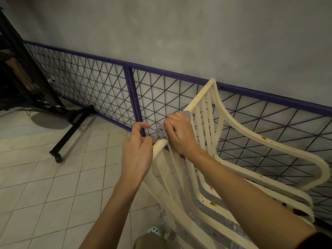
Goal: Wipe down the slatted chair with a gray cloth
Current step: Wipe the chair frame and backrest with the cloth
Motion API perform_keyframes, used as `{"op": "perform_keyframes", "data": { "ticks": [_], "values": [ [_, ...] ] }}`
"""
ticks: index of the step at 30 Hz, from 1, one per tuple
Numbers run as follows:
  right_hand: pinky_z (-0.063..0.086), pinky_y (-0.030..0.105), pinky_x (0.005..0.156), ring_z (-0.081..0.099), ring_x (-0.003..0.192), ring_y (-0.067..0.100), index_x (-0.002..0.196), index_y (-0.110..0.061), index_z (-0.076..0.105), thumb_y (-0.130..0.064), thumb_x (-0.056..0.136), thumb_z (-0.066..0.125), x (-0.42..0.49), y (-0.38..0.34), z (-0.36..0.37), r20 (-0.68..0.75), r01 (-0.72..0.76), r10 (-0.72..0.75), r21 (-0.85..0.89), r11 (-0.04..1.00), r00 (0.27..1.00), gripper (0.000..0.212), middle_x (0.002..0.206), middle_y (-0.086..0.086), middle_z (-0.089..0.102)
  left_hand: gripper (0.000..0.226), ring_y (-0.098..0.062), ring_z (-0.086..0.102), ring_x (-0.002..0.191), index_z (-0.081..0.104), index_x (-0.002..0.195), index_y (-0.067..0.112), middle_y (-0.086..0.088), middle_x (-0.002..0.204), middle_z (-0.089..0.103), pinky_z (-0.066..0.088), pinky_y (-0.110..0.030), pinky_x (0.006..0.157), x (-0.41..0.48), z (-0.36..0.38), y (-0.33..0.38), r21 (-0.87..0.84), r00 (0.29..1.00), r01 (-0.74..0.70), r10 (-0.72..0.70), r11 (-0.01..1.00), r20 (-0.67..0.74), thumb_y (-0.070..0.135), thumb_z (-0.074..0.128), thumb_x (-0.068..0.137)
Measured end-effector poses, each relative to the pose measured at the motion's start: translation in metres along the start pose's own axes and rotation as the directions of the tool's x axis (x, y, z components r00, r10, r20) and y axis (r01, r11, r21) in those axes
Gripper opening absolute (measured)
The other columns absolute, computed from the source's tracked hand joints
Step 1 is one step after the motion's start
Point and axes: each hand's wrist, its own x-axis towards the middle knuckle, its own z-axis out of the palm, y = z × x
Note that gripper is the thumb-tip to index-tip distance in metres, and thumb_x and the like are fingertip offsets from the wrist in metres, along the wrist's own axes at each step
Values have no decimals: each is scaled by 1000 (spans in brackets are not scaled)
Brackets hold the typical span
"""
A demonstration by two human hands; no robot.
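Wiping goes best if the right grip (179, 134), curled around the gray cloth (161, 132), presses along the top rail of the slatted chair (269, 146) (standing on the floor (53, 178) by the fence (89, 81)) while the left grip (138, 153) pinches the rail's corner steady.

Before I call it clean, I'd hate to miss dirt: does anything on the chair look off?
Brown stains dot the slatted chair: one on the far armrest, a larger stain lower down. The gray cloth is at the backrest rail, away from them.
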Motion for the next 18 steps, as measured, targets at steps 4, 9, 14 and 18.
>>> {"op": "perform_keyframes", "data": {
  "ticks": [4, 9, 14, 18],
  "values": [
    [34, 33, 72, 42, 66, 14, 60, -19, 46, -24, 95, 34, 17, 16, -9, 29, -47, 49, -61, 997, 998, 37, 63, -6, 47, 34, -8, 62, 68, 56, 105, 26, -1, 68, 72, 45, -15, 62, 2, 2, -5, 69, 999, -42, 41, 997, 9, 1, 48, 83],
    [27, 27, 74, 39, 70, 12, 63, -20, 46, -26, 95, 30, 17, 12, -9, 23, -94, 97, -115, 989, 995, 36, 67, -5, 47, 29, -19, 63, 67, 58, 103, 24, -7, 67, 71, 44, -17, 55, 1, 2, -4, 9, 1000, -2, 2, 1000, 9, 5, 52, 83],
    [37, 34, 82, 41, 78, 13, 75, -16, 54, -24, 100, 32, -4, -18, -5, -11, -128, 128, -157, 979, 992, 34, 77, -5, 47, 19, -16, 62, 72, 59, 102, 20, -5, 76, 71, 40, -8, 54, 0, 0, 1, -45, 1000, 22, -23, 999, -19, 11, 52, 87],
    [38, 38, 91, 39, 84, 9, 84, -14, 57, -24, 102, 32, -33, -61, 0, 10, -107, 107, -53, 993, 994, 32, 82, -7, 45, 13, -8, 59, 78, 61, 100, 16, 3, 91, 65, 40, -7, 61, 1, -1, 1, -63, 995, 1, -7, 998, -99, 15, 53, 90]
  ]
}}
